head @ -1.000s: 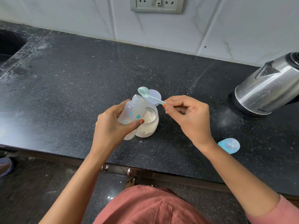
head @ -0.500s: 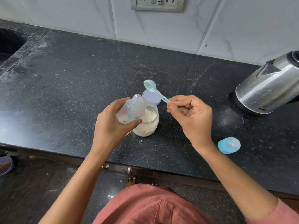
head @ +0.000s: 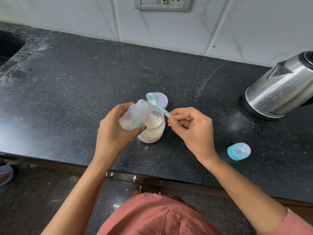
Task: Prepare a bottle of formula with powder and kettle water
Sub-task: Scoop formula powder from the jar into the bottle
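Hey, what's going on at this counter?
A person is making formula. The left hand holds the open baby bottle tilted over the open powder jar, while the right hand pinches a small spoon by its handle, bowl at the bottle's mouth. The kettle and the blue bottle top sit untouched on the counter to the right.

You have a black speckled tabletop [head: 67, 92] running below white marbled wall tiles [head: 67, 17], with a socket plate [head: 162, 4] at the top. Far left is what looks like a sink [head: 8, 46]. A slipper [head: 6, 174] lies on the floor [head: 33, 192].
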`<action>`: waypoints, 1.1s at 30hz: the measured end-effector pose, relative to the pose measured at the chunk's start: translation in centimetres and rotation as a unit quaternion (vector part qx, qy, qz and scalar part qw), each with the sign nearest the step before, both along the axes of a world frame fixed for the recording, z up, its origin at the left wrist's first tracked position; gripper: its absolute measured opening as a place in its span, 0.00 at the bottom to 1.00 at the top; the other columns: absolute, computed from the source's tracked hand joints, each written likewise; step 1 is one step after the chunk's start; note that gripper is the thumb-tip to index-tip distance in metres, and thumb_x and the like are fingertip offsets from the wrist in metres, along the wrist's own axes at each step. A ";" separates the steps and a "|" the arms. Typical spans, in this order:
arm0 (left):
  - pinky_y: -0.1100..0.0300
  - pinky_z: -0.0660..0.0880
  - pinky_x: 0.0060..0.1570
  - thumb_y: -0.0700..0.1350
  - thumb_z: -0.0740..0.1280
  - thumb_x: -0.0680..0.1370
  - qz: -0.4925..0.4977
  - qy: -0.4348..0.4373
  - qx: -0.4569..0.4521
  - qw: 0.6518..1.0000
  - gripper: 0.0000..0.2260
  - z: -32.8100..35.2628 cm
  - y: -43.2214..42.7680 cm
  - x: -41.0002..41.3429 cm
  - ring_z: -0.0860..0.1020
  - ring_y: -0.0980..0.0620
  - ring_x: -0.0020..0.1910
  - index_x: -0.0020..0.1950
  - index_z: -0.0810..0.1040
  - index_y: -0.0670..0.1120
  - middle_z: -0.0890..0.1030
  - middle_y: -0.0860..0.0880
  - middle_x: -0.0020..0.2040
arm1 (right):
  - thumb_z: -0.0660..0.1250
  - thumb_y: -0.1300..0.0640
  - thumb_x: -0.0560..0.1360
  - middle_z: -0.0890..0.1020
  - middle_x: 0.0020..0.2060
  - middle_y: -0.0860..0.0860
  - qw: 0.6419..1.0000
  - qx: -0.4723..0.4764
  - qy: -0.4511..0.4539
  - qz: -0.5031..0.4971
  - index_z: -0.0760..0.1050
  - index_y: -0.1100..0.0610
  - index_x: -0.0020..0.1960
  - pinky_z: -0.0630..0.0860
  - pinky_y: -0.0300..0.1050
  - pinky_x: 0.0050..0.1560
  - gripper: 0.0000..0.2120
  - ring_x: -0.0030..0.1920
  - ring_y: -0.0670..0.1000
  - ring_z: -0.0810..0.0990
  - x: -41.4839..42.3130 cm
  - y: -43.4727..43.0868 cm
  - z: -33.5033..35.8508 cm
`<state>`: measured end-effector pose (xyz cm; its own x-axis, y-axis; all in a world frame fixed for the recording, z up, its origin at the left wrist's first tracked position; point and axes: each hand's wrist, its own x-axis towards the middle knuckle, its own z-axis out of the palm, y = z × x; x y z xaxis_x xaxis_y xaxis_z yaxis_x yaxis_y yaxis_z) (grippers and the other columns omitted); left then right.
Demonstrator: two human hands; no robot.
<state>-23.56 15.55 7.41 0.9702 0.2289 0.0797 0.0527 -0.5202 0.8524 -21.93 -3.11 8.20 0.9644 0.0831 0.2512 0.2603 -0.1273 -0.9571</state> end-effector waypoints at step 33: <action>0.52 0.76 0.53 0.50 0.77 0.59 -0.030 -0.006 -0.131 0.991 0.26 -2.1 1.4 -1.3 0.78 0.60 0.53 0.49 0.71 0.70 0.79 0.65 0.53 | 0.70 0.65 0.70 0.80 0.31 0.45 0.982 -0.169 0.088 -0.020 0.80 0.59 0.40 0.76 0.32 0.36 0.02 0.30 0.40 0.79 3.2 -1.1 1.6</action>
